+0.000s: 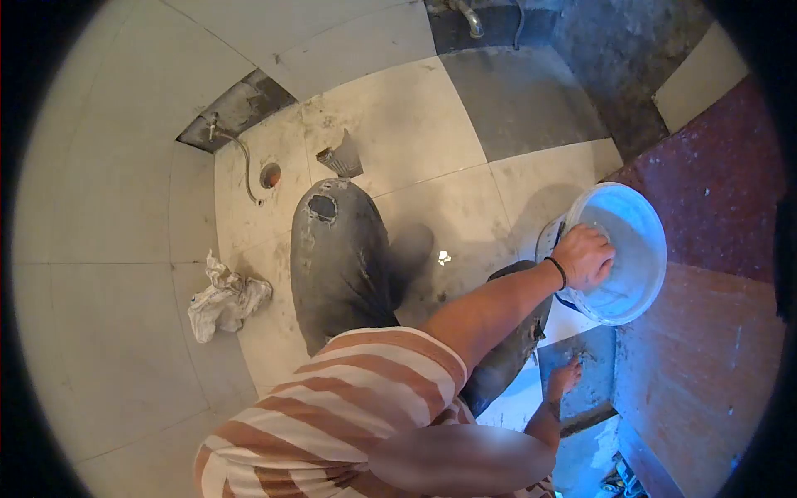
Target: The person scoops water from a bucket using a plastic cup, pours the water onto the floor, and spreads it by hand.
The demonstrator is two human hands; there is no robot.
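My left hand [584, 256], with a dark band at the wrist, reaches over the near rim of a white bucket [650, 286]. Its fingers are curled closed; whatever they hold is hidden. Below the bucket, my right hand [564, 378] is low over a grey patch [596, 388] beside the wall. The fingers there are bent together, and I cannot make out anything between them. A small rough lump [584, 356] shows on the patch close to the fingertips.
A crumpled whitish bag [228, 301] lies at left. Near my knee stands a grey ridged piece [342, 158], with a round floor hole [271, 175] and a hose [248, 170] beyond it. A reddish panel [714, 183] borders the right. Tools or wires [621, 480] lie bottom right.
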